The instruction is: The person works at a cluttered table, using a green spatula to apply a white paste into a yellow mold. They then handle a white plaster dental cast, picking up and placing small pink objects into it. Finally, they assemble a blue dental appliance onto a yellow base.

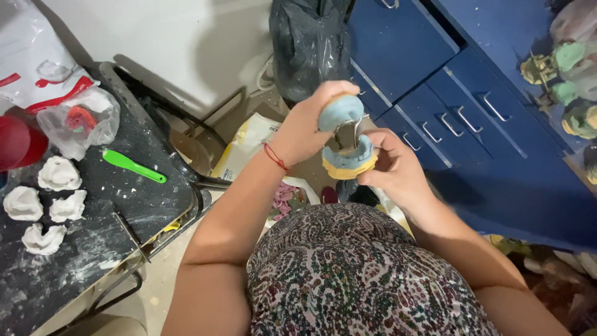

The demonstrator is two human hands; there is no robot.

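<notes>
My left hand (309, 124) grips the upper blue half of a hinged dental cast set (346, 140), held up in front of my chest. My right hand (393, 167) holds the lower half, a blue cast on a yellow base. A metal hinge frame joins the two halves between my hands. A red thread bracelet sits on my left wrist. My patterned top fills the lower middle of the view.
A dark, dusty table (93, 236) at left carries several white plaster casts (43, 202), a green spatula (134, 166), a plastic bag (84, 124) and a red cup (15, 140). Blue drawers (454, 118) stand at right, with more casts (569, 87) on top. A black bin bag (309, 43) hangs behind.
</notes>
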